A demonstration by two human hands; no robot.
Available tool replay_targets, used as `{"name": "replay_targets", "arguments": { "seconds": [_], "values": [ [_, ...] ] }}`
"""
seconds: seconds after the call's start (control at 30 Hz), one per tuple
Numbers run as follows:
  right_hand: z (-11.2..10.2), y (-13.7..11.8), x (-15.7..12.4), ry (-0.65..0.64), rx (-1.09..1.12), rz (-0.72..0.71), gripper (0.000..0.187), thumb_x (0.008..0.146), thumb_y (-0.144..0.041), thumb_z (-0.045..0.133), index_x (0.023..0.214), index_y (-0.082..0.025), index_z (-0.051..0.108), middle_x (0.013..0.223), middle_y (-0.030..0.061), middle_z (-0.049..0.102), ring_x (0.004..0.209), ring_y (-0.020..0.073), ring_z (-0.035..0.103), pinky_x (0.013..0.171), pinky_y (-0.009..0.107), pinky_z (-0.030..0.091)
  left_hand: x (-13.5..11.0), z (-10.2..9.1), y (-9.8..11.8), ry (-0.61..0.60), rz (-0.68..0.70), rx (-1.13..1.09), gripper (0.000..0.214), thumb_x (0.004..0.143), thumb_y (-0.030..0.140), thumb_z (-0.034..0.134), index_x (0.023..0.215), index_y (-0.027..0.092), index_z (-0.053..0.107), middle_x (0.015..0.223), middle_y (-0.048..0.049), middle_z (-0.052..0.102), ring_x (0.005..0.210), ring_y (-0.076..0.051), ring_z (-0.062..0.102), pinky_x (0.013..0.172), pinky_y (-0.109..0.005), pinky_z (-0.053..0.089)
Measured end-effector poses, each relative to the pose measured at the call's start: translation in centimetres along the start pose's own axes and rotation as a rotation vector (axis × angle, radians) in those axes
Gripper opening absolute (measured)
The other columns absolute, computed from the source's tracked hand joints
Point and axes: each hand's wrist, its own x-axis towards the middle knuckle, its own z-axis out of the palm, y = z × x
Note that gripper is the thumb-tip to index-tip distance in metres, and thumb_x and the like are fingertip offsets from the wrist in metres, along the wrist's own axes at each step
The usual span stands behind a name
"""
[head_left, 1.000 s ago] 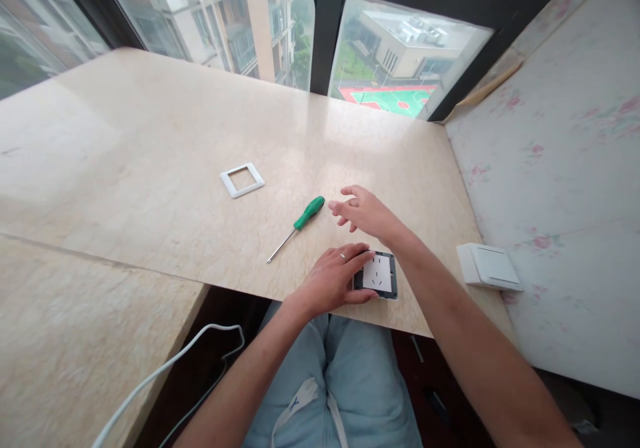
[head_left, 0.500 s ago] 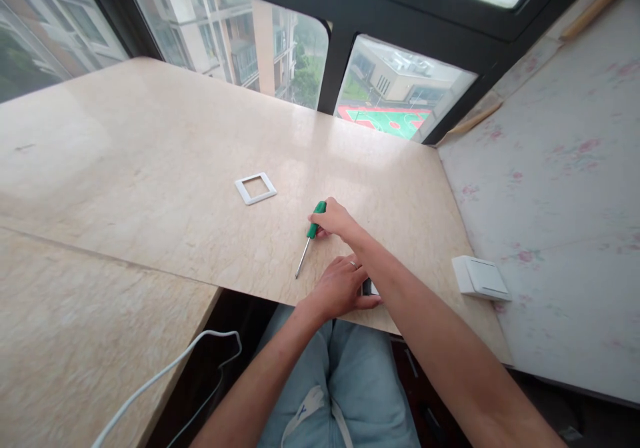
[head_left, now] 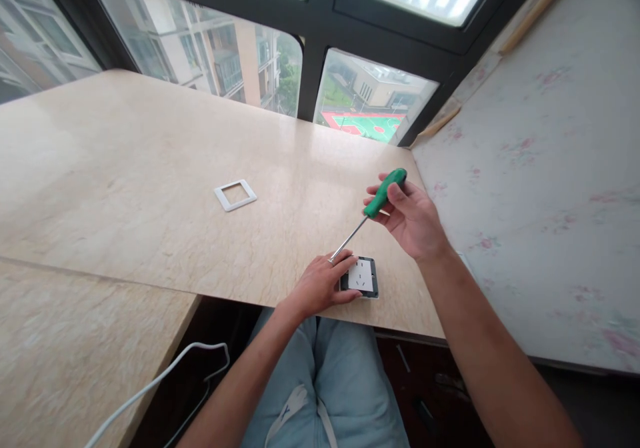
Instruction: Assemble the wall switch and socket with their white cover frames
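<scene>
Both hands are busy now. The right hand [head_left: 414, 223] is closed round the green handle of the screwdriver [head_left: 376, 203], fingers curled under it and thumb laid across the top. It holds the tool in the air, right of and beyond the socket module [head_left: 363, 276]. A second ago this hand hovered with its fingers spread, and the screwdriver lay flat on the countertop [head_left: 150, 168] to the left. Half a second ago the hand had closed on the handle, with the tool still down. Since then the tool has been lifted and swung over. Its shaft now slants down and leftward, and the tip sits just above the knuckles of the left hand [head_left: 320, 283], by the module's far left corner. I cannot tell whether the tip touches anything.

The left hand has stayed where it was. Its fingers lie together over the module's left part and its thumb runs along the near side, pinning the module to the countertop close to the near edge. The module's white face with its dark border shows to the right of those fingers.

As a judgement, the pick-up of the tool is complete, and tool and part are now brought together.

Farther left, the white frame [head_left: 235, 195] lies unmoved on the countertop, well apart from both hands. A white cable [head_left: 150, 383] hangs below the near edge on the left.
</scene>
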Motion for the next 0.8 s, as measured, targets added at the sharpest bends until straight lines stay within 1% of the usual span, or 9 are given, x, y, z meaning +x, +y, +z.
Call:
{"name": "replay_targets", "arguments": {
  "seconds": [0.1, 0.2, 0.27, 0.33, 0.5, 0.63, 0.8],
  "values": [
    [-2.5, -0.5, -3.1, 0.103, -0.107, -0.133, 0.050, 0.076, -0.046, 0.085, 0.115, -0.026, 0.059, 0.100, 0.0018, 0.075, 0.086, 0.0214, 0.076, 0.079, 0.041, 0.065, 0.0, 0.0, -0.1, -0.011, -0.026, 0.010, 0.067, 0.086, 0.047, 0.074, 0.143, 0.019, 0.053, 0.151, -0.0178, 0.052, 0.137, -0.034, 0.051, 0.110, -0.051, 0.045],
    [-4.0, -0.3, -6.0, 0.176, -0.214, -0.284, 0.043, 0.081, -0.037, 0.083, 0.116, -0.025, 0.060, 0.098, 0.0016, 0.076, 0.085, 0.0205, 0.077, 0.080, 0.040, 0.067, 0.0, 0.1, -0.1, -0.021, -0.044, 0.014, 0.067, 0.087, 0.046, 0.073, 0.145, 0.021, 0.052, 0.152, -0.0165, 0.051, 0.137, -0.033, 0.051, 0.111, -0.049, 0.045],
    [-4.6, 0.1, -7.6, 0.192, -0.256, -0.336, 0.039, 0.083, -0.033, 0.082, 0.116, -0.026, 0.061, 0.098, 0.0014, 0.077, 0.085, 0.0198, 0.078, 0.080, 0.037, 0.067, -0.1, 0.1, -0.2, -0.021, -0.046, 0.016, 0.067, 0.087, 0.046, 0.073, 0.146, 0.022, 0.051, 0.152, -0.0154, 0.051, 0.138, -0.033, 0.051, 0.112, -0.048, 0.044],
    [-5.0, 0.6, -8.7, 0.192, -0.271, -0.350, 0.037, 0.085, -0.030, 0.080, 0.117, -0.026, 0.061, 0.098, 0.0012, 0.077, 0.084, 0.0193, 0.078, 0.079, 0.035, 0.068, -0.1, 0.1, -0.3, -0.018, -0.042, 0.019, 0.066, 0.087, 0.046, 0.072, 0.146, 0.024, 0.050, 0.153, -0.0147, 0.051, 0.138, -0.033, 0.051, 0.112, -0.048, 0.044],
    [-5.9, 1.5, -9.7, 0.170, -0.306, -0.338, 0.037, 0.087, -0.027, 0.078, 0.120, -0.026, 0.061, 0.099, 0.0017, 0.077, 0.086, 0.0195, 0.078, 0.078, 0.035, 0.068, -0.3, 0.2, -0.5, -0.012, -0.036, 0.025, 0.066, 0.088, 0.045, 0.072, 0.147, 0.025, 0.049, 0.152, -0.0153, 0.051, 0.137, -0.033, 0.052, 0.111, -0.050, 0.045],
    [-6.2, 1.8, -9.7, 0.165, -0.313, -0.344, 0.037, 0.088, -0.027, 0.077, 0.120, -0.026, 0.060, 0.099, 0.0014, 0.077, 0.086, 0.0189, 0.078, 0.079, 0.034, 0.068, -0.3, 0.3, -0.6, -0.013, -0.038, 0.026, 0.066, 0.088, 0.044, 0.072, 0.146, 0.023, 0.049, 0.153, -0.0161, 0.050, 0.137, -0.033, 0.051, 0.111, -0.050, 0.044],
    [-6.2, 1.9, -9.6, 0.158, -0.306, -0.341, 0.036, 0.087, -0.028, 0.078, 0.119, -0.025, 0.061, 0.097, 0.0018, 0.077, 0.085, 0.0198, 0.079, 0.077, 0.035, 0.068, -0.2, 0.3, -0.5, -0.014, -0.046, 0.025, 0.066, 0.087, 0.044, 0.073, 0.145, 0.023, 0.050, 0.153, -0.0157, 0.050, 0.138, -0.033, 0.051, 0.112, -0.050, 0.044]
  ]
}}
